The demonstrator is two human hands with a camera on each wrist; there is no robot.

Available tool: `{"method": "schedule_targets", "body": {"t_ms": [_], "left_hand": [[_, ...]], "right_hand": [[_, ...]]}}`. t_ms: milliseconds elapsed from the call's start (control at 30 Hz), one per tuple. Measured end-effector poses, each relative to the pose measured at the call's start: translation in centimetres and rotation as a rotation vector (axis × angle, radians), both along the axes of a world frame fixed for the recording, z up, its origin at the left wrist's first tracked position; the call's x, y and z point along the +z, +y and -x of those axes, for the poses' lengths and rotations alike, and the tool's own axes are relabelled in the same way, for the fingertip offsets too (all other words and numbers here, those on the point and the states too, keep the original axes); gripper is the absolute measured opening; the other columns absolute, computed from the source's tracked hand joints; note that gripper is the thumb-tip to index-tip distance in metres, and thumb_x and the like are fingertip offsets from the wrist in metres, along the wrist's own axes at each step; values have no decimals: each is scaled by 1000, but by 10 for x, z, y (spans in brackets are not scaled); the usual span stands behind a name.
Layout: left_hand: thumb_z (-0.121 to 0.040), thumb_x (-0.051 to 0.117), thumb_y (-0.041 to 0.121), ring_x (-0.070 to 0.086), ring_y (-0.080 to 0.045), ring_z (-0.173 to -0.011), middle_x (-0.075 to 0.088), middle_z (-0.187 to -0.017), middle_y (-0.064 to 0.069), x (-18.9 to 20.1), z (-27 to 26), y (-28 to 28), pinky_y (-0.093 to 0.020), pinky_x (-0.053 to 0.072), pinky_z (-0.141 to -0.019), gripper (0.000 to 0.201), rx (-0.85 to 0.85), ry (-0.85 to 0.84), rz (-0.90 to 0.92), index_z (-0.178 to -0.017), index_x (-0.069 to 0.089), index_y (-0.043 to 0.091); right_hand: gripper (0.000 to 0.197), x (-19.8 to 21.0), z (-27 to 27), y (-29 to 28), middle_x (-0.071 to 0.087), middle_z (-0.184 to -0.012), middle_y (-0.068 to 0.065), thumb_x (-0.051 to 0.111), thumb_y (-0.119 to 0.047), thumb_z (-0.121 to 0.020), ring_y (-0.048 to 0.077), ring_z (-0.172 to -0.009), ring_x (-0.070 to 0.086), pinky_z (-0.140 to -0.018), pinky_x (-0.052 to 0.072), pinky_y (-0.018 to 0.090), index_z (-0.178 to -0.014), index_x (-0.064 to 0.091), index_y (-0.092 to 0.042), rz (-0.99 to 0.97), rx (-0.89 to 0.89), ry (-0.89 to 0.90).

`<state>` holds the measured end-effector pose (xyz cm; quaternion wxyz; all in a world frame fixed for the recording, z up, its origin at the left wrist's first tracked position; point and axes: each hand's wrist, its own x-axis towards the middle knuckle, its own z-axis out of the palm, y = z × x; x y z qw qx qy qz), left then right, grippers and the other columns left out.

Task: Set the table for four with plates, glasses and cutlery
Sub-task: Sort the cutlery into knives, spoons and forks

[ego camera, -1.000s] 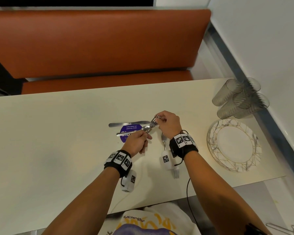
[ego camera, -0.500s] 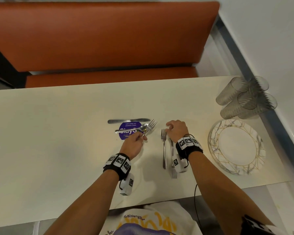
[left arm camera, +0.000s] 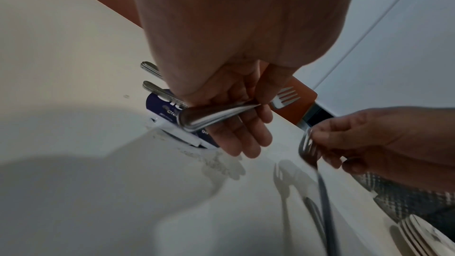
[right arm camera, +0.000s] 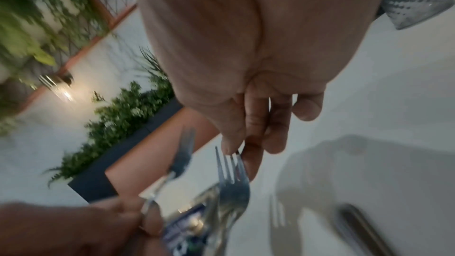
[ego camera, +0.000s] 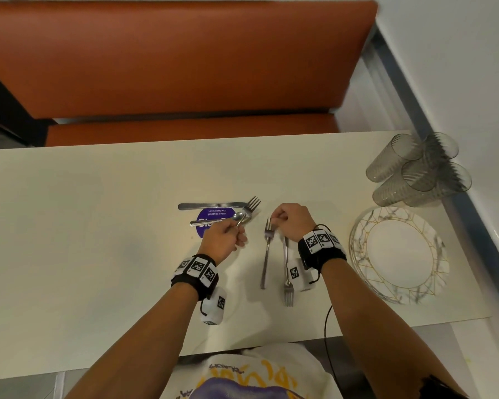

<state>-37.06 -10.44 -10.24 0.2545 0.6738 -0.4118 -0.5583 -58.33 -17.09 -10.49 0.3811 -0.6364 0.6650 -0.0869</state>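
My left hand (ego camera: 231, 231) grips the handle of a fork (ego camera: 251, 205); its tines point away over the purple sticker (ego camera: 206, 216). The left wrist view shows that handle (left arm camera: 214, 116) across my curled fingers. A spoon (ego camera: 236, 218) and a knife (ego camera: 211, 205) lie by the sticker. My right hand (ego camera: 277, 219) pinches the tines of a second fork (ego camera: 267, 249), whose head is raised off the table (ego camera: 98, 226). Thumb and fingers close on the tines (right arm camera: 231, 163) in the right wrist view. A third fork (ego camera: 288, 293) lies under my right wrist, tines toward me.
A stack of marbled plates (ego camera: 398, 254) sits at the right, near the table's front edge. Several ribbed grey glasses (ego camera: 415, 171) stand behind it by the wall. An orange bench (ego camera: 170, 59) runs along the far side.
My right hand left the fork held by the left hand, came toward me and took the tines of the fork lying on the table. The left hand keeps its fork.
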Motion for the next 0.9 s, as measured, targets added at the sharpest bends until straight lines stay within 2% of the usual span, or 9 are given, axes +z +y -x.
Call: {"method": "schedule_targets", "body": {"t_ms": [67,167,333,433,500,567,700,833,900], "left_hand": [[-105,49,12,78,-28,-87,80,-88,-9,2,3,-3,-39,58,-77,23,21,46,-10,-100,71,8],[-106,51,12,78,-29,-84,80,-91,-13,11,9,-4,-44,61,-80,22,59,136,-43,-107,72,8],[-107,48,13,77,-38,-85,79,-96,-18,24,13,-1,-45,60,-76,27,44,282,-81,-114,73,5],[-107,46,11,72,-33,-75,78,-95,-21,25,11,1,-41,58,-72,30,22,309,-95,-113,74,3],[-108,44,13,69,-29,-69,76,-88,-18,26,8,3,-41,57,-69,31,8,308,-88,-113,74,5],[-108,44,15,65,-25,-62,73,-82,-14,26,7,5,-37,54,-60,32,-5,293,-75,-112,76,10],[-109,42,22,49,-18,-51,61,-72,-7,25,8,6,-32,35,-49,35,-12,334,-88,-113,75,12],[-109,37,21,38,-14,-46,52,-64,0,26,9,7,-28,23,-44,38,-20,318,-90,-116,73,10],[-109,36,19,36,-13,-46,50,-64,-1,27,-7,15,-25,23,-42,38,-78,327,-91,-116,71,8]], "right_hand": [[5,17,-3,-2,70,-79,-8,71,-12,-87,5,-74,63,-63,41,8,-86,74,-16,62,-24,-66],[3,32,-12,-3,75,-80,-4,71,-15,-89,7,-75,69,-65,41,3,-86,73,-16,164,-137,-156],[7,37,-30,9,68,-76,-9,68,-11,-91,2,-69,63,-61,42,0,-86,67,-16,305,-293,-213],[9,35,-36,19,64,-76,-11,67,-12,-91,-2,-70,60,-59,42,1,-87,65,-20,339,-335,-199],[9,34,-40,24,63,-75,-13,67,-13,-90,0,-69,59,-59,40,2,-87,64,-21,373,-360,-187],[4,32,-42,27,65,-78,-8,67,-13,-90,6,-70,60,-61,39,6,-89,66,-18,397,-381,-185],[4,31,-43,24,67,-92,-1,66,-13,-90,10,-78,60,-69,44,17,-94,66,-15,430,-389,-189],[27,36,-40,26,66,-95,-3,62,-13,-95,11,-78,65,-66,47,16,-121,54,-16,298,-383,-315],[30,36,-52,39,68,-96,-2,62,-18,-96,15,-81,67,-72,53,23,-125,56,-17,265,-345,-272]]}}
